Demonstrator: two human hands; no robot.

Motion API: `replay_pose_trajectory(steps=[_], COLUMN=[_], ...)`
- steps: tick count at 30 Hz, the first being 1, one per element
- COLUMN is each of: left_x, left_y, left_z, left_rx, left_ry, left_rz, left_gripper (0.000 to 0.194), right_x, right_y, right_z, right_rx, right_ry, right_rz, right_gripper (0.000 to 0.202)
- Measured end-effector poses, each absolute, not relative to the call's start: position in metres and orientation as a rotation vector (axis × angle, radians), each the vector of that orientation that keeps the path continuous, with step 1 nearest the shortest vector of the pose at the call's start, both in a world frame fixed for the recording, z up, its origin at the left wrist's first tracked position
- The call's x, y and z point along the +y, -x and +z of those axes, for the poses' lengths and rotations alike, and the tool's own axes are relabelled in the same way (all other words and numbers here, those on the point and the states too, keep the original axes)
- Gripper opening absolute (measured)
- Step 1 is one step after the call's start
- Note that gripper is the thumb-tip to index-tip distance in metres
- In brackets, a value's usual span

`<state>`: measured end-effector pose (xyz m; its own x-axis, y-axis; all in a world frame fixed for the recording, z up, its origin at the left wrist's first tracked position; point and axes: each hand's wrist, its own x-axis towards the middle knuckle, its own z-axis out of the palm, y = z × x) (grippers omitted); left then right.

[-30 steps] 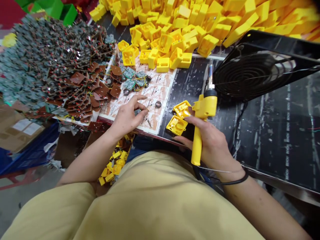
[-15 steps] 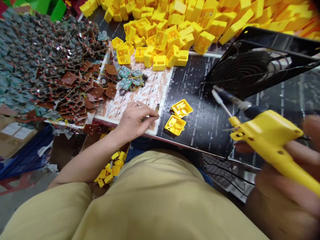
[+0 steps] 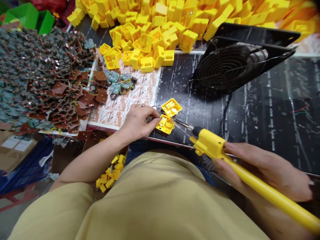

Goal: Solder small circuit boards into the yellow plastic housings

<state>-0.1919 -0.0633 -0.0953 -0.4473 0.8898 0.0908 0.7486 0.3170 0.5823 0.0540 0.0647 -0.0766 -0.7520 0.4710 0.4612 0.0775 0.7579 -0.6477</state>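
Two open yellow casings lie on the black mat at the centre: an upper casing [image 3: 171, 107] and a lower casing [image 3: 165, 124]. My left hand [image 3: 141, 121] is pinched at the lower casing's left edge; what its fingertips hold, if anything, is too small to make out. My right hand [image 3: 262, 170] is wrapped round a yellow soldering gun [image 3: 211, 143] with a long yellow handle. The gun points left, and its thin metal tip is over the lower casing's upper right side, close to my left fingertips.
Behind the casings is a black fan [image 3: 230, 66]. Many yellow casings [image 3: 150, 40] are heaped at the back. A large pile of wired circuit boards [image 3: 50, 76] covers the left, with a few wired parts [image 3: 121, 83] beside it. More yellow pieces [image 3: 112, 171] lie below the table edge.
My right hand has brought the soldering gun leftward to the lower casing. My left hand has come closer to that casing. The view has shifted slightly.
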Motion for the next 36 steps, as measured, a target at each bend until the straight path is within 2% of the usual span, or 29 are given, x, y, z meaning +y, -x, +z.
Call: replay_pose_trajectory(steps=[4,14,20,26,29,30,32,36], left_x=[-0.064,-0.057,-0.057,-0.058,-0.058,-0.059,-0.061,-0.067], left_y=[0.191,0.191,0.193,0.192,0.191,0.191,0.193,0.2], left_z=[-0.092,-0.079,-0.079,-0.078,-0.078,-0.078,-0.081,-0.088], left_rx=[2.375,2.413,2.417,2.419,2.423,2.421,2.397,2.241], left_ry=[-1.627,-1.931,-2.077,-2.171,-2.171,-2.156,-2.089,-1.775], left_rz=[0.7,0.258,0.224,0.214,0.2,0.209,0.302,0.78], left_gripper=[0.012,0.02,0.018,0.017,0.017,0.017,0.018,0.016], right_x=[0.074,0.077,0.084,0.079,0.078,0.078,0.078,0.088], right_y=[-0.044,-0.035,-0.043,-0.036,-0.038,-0.041,-0.046,-0.056], right_z=[-0.081,-0.076,-0.074,-0.071,-0.075,-0.078,-0.084,-0.09], right_rx=[-2.368,-2.536,-2.506,-2.437,-2.389,-2.373,-2.381,-2.46], right_ry=[0.131,0.027,0.161,0.143,0.152,0.177,0.231,0.286], right_rz=[0.686,0.522,0.498,0.631,0.658,0.639,0.583,0.487], right_gripper=[0.005,0.022,0.029,0.023,0.008,0.008,0.027,0.051])
